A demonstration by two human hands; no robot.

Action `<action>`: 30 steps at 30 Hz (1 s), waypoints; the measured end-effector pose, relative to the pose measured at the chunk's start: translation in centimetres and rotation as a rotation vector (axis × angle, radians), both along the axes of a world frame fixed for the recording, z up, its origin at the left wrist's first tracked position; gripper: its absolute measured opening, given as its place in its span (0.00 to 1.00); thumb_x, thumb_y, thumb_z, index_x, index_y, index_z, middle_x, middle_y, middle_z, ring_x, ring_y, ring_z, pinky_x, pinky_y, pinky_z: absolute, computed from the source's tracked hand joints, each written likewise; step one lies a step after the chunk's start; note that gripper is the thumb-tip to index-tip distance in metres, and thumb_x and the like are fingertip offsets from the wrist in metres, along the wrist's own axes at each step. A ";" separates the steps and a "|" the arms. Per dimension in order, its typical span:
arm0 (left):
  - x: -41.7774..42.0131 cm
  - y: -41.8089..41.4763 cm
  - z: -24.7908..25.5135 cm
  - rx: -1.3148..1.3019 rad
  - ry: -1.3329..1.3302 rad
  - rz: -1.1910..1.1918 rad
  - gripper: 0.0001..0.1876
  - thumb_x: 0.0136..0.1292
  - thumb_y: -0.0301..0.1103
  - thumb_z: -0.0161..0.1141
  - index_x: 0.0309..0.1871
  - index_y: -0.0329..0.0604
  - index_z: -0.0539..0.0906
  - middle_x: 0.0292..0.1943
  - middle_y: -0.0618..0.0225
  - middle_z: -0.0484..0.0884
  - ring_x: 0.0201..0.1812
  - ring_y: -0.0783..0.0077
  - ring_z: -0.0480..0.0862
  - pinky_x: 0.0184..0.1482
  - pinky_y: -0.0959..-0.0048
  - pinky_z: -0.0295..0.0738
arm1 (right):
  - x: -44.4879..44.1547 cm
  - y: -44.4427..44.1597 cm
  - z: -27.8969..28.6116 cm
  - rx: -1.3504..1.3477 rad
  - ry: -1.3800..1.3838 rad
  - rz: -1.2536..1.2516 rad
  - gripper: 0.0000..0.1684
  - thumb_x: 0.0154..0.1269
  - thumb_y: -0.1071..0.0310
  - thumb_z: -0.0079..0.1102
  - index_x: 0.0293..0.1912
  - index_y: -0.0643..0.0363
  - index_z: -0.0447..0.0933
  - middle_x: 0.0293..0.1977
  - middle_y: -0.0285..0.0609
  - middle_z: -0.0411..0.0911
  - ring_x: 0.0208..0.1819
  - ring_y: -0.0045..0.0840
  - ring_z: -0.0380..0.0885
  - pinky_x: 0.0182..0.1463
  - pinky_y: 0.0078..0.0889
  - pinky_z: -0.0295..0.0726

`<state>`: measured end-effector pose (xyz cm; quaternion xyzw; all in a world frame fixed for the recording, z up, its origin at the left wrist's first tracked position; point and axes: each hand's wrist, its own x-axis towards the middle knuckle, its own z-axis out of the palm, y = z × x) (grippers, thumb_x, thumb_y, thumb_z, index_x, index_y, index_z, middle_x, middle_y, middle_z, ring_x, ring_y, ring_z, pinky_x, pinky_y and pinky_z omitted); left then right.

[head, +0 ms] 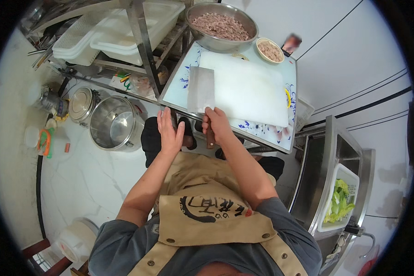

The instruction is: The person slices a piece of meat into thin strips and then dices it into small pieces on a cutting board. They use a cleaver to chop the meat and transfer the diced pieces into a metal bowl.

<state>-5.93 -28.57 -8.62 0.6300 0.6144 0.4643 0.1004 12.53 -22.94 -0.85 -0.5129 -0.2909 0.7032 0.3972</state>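
Observation:
My right hand (219, 125) grips the brown wooden handle of a cleaver (201, 90) at the near edge of the table. Its broad steel blade points away from me and overlaps the left side of a white cutting board (252, 91). To the left, my left hand (170, 134) hangs in the air with nothing in it, fingers extended and thumb apart. At the table's far end a large steel bowl (207, 43) holds chopped pinkish meat (221, 27). Beside that bowl, a smaller cream bowl (281, 59) contains paler meat pieces (270, 50).
A blue-patterned glass table (176, 91) bears the board. Left stand a metal rack (141, 38) with white plastic baskets (119, 45) and a steel pot (131, 127) on the floor. At right, a sink (305, 186) carries a white basket (331, 226) with leafy greens (339, 201).

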 end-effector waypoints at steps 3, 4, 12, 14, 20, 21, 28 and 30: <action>-0.4 1.2 1.4 0.001 -0.005 -0.042 0.28 0.66 0.37 0.65 0.66 0.29 0.74 0.63 0.43 0.76 0.68 0.38 0.70 0.71 0.49 0.63 | 2.0 -0.1 1.4 0.015 0.006 -0.046 0.14 0.79 0.59 0.55 0.38 0.56 0.67 0.26 0.35 0.71 0.22 0.21 0.71 0.22 0.30 0.75; -0.4 1.6 1.9 -0.014 -0.008 -0.067 0.25 0.65 0.37 0.66 0.62 0.31 0.78 0.59 0.45 0.80 0.65 0.40 0.74 0.69 0.50 0.66 | 3.0 -0.1 1.7 0.032 -0.002 -0.060 0.14 0.79 0.59 0.55 0.38 0.56 0.67 0.26 0.35 0.71 0.22 0.21 0.71 0.22 0.30 0.75; 3.4 5.8 3.5 -0.091 0.210 0.002 0.12 0.60 0.36 0.70 0.43 0.40 0.89 0.46 0.58 0.87 0.54 0.50 0.81 0.58 0.54 0.73 | 8.8 -2.2 3.6 0.063 -0.083 -0.134 0.12 0.78 0.60 0.53 0.38 0.55 0.66 0.26 0.34 0.70 0.22 0.21 0.69 0.23 0.29 0.73; 4.3 6.9 2.8 -0.083 0.274 0.051 0.10 0.59 0.36 0.71 0.39 0.41 0.90 0.43 0.59 0.88 0.54 0.50 0.82 0.56 0.54 0.74 | 9.3 -3.0 3.6 0.042 -0.097 -0.148 0.12 0.78 0.60 0.54 0.38 0.55 0.66 0.26 0.34 0.69 0.22 0.21 0.69 0.22 0.29 0.73; 5.6 11.1 1.7 -0.049 0.255 0.214 0.06 0.58 0.36 0.69 0.34 0.45 0.90 0.37 0.60 0.89 0.52 0.49 0.83 0.54 0.51 0.76 | 10.7 -4.5 2.8 0.057 0.022 -0.204 0.14 0.79 0.60 0.56 0.38 0.54 0.65 0.26 0.33 0.69 0.22 0.19 0.70 0.22 0.28 0.73; 5.6 12.0 2.0 -0.041 0.283 0.228 0.06 0.58 0.35 0.69 0.34 0.45 0.91 0.37 0.59 0.89 0.52 0.50 0.84 0.53 0.52 0.77 | 10.9 -4.6 2.7 0.063 0.038 -0.212 0.14 0.79 0.60 0.56 0.37 0.54 0.65 0.26 0.33 0.69 0.22 0.19 0.70 0.22 0.28 0.73; 7.9 15.3 5.9 -0.044 -0.149 0.044 0.10 0.66 0.36 0.66 0.42 0.40 0.90 0.41 0.57 0.89 0.46 0.55 0.86 0.50 0.59 0.77 | 13.2 -4.9 3.8 0.121 0.039 -0.238 0.13 0.79 0.59 0.56 0.39 0.54 0.67 0.26 0.31 0.69 0.21 0.17 0.69 0.20 0.25 0.74; 10.8 12.9 8.4 -0.194 -0.495 -0.177 0.13 0.70 0.39 0.66 0.46 0.37 0.90 0.43 0.62 0.90 0.45 0.67 0.86 0.53 0.72 0.77 | 14.2 -4.6 3.5 0.181 0.039 -0.257 0.13 0.80 0.60 0.55 0.39 0.54 0.67 0.25 0.32 0.70 0.20 0.17 0.70 0.19 0.24 0.74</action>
